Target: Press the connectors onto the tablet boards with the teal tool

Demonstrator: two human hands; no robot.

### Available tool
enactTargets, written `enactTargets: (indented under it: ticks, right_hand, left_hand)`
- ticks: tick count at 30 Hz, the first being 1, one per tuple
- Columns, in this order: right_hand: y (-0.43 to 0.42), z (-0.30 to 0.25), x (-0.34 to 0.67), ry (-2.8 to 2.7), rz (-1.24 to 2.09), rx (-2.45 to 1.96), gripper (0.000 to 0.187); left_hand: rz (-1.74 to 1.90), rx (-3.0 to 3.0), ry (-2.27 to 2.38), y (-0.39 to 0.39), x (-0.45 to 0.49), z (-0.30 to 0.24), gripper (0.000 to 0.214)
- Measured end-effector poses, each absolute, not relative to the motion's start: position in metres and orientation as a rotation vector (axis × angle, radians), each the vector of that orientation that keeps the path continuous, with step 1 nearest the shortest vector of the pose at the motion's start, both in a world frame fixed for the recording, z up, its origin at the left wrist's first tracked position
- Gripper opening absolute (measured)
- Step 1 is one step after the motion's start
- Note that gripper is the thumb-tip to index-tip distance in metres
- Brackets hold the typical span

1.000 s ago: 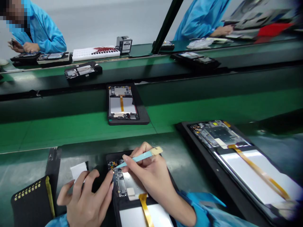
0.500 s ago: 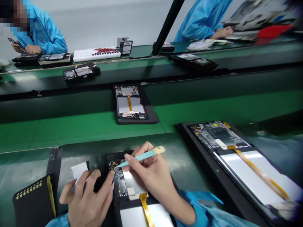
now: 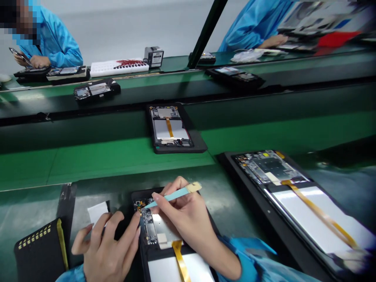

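Observation:
An opened tablet (image 3: 163,221) lies in front of me, its circuit board, metal shield, gold ribbon cable (image 3: 181,260) and white battery exposed. My right hand (image 3: 190,217) grips light-blue tweezers (image 3: 173,194) with tan tape around the rear end. Their tip reaches the small parts at the board's upper left corner. At the same corner rests the index fingertip of my left hand (image 3: 107,243), touching the tablet's edge. The other left fingers are apart and bent, holding nothing. Under them is a white paper piece (image 3: 98,212), partly covered by the hand.
A second opened tablet (image 3: 311,211) on a black foam pad lies at right. Another one (image 3: 169,127) sits on the green conveyor (image 3: 96,156) ahead. A black pad with yellow marks (image 3: 41,250) is at lower left. Two co-workers in blue sleeves (image 3: 63,47) sit across the line.
The tablet on the green conveyor has shifted right, while those on the far belt have moved slightly left. Both my hands and the tweezers stay at the same corner.

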State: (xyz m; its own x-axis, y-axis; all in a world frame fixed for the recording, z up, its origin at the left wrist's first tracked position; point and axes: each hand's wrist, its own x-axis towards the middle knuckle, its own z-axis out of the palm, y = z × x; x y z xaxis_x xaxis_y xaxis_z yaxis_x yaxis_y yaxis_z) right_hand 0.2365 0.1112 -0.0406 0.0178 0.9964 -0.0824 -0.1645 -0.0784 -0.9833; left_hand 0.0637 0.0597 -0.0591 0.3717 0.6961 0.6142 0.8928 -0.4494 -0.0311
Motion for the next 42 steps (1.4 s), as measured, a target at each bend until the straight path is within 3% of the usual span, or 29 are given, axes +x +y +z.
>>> enactTargets:
  ticks: [11,22,31,42]
  right_hand:
    - [0.109,-0.043,0.237,-1.085,1.325,-1.158,0.03]
    - [0.119,-0.037,0.239,-0.739,1.384,-0.975,0.037]
    - [0.12,-0.037,0.237,-0.712,1.403,-0.953,0.038]
    - [0.122,-0.043,0.236,-0.635,1.415,-0.837,0.036]
  left_hand:
    - [-0.878,-2.23,-1.551,0.059,0.071,-0.06,0.02]
    - [-0.842,-2.273,-1.585,0.06,0.068,-0.06,0.022]
    - [-0.575,-2.376,-1.343,0.063,0.057,-0.058,0.028]
    - [-0.65,-2.131,-1.868,0.069,0.027,-0.008,0.033]
